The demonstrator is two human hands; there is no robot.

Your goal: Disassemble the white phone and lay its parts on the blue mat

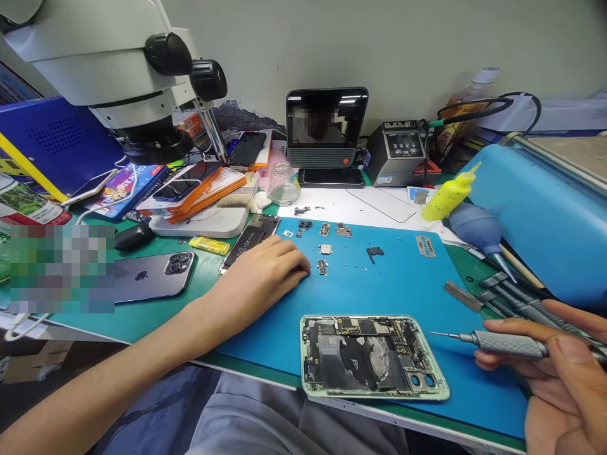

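My left hand (272, 268) rests on the blue mat (256, 335) with curled fingers, their tips near small metal parts; anything in them is hidden. Beside it lies a dark phone screen assembly (258, 234), partly covered by the hand. Held in my right hand (564, 379) is a thin precision screwdriver (509, 342) with a grey knurled handle, its tip pointing left. Just left of that tip lies an opened phone (360, 357) in a light green frame, its inner boards and two camera openings showing. A metal shield (325, 249) and a black bracket (374, 254) lie beyond it.
A microscope (109, 76) overhangs the left. A dark phone (152, 276) and yellow lighter (209, 245) lie below it. At the back stand a smart display (327, 123) and soldering station (396, 155). A blue air blower (474, 227) and several tweezers (526, 300) are at right.
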